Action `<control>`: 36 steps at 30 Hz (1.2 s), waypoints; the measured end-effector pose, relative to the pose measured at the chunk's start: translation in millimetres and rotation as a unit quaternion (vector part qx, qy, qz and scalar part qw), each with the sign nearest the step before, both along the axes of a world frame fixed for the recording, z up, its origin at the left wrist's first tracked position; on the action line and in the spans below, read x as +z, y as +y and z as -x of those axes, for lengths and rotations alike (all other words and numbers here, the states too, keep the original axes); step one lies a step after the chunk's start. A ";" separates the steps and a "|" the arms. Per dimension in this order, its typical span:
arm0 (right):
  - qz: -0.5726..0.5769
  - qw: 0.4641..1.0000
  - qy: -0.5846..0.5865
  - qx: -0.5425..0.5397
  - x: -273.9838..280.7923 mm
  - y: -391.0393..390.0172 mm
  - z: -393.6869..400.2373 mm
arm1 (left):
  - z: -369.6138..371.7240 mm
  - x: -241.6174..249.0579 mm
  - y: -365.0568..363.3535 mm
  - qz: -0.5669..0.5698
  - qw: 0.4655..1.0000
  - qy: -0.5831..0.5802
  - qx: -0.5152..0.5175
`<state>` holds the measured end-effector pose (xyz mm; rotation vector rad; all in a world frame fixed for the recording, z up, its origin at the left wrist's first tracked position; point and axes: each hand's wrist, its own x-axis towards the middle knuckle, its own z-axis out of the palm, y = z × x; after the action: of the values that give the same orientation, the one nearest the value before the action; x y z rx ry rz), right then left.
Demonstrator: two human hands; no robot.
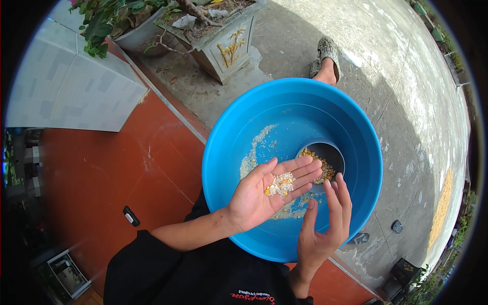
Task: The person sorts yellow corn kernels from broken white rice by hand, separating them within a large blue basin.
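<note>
Rough concrete (406, 117), round basin (284, 109), loose grains (280, 185)

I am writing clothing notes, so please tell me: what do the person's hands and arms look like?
The left hand and right hand look ungloved and unadorned. The left forearm is bare below a black sleeve; the black shirt carries red and white lettering.

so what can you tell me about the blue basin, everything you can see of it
The blue basin is large, round and deep, plastic by its look, with a smooth wall, thick rim and thin line round the inside. It sits open side up. Pale grains lie scattered in it, along with a grey bowl of yellow kernels. The left hand and right hand overlap it in view; whether either touches it is unclear. Its underside is hidden.
</note>
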<state>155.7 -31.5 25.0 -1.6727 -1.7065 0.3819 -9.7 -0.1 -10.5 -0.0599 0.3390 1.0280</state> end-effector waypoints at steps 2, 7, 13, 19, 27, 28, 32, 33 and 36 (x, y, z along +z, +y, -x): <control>0.006 0.999 -0.006 0.051 -0.8 -2.6 -0.5 | -1.5 1.5 -0.2 -0.008 1.000 -0.007 -0.003; 0.000 0.993 -0.070 0.096 -2.8 -4.9 8.1 | -7.3 -6.1 -5.2 -0.041 0.999 -0.024 -0.003; 0.018 0.993 -0.049 0.102 -5.6 -7.8 6.0 | -10.7 -8.7 -7.2 -0.028 0.998 -0.051 -0.004; -0.028 0.997 -0.035 0.067 -4.2 -9.5 -0.8 | -8.7 -6.2 -7.3 0.001 0.997 -0.072 -0.002; -0.007 0.996 0.027 -0.082 -1.9 3.4 7.9 | -6.7 -8.2 -9.0 0.006 0.998 -0.069 0.003; -0.022 0.997 0.023 -0.074 -3.2 3.5 9.0 | -7.7 -8.3 -8.9 0.004 0.997 -0.071 0.001; -0.013 0.999 -0.021 0.044 -8.3 -4.6 3.7 | -6.1 -9.4 -9.2 -0.024 0.998 -0.053 -0.017; -0.008 0.998 -0.018 0.051 -8.1 -4.9 5.4 | -5.5 -9.5 -8.7 -0.031 0.998 -0.049 -0.020; -0.009 0.998 -0.015 0.059 -8.2 -4.0 5.6 | -5.2 -7.8 -8.6 -0.041 0.998 -0.046 -0.027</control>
<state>150.1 -35.5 16.8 -1.5772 -1.8320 0.3973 -4.6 -8.7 -18.3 -0.0234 0.2134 0.9806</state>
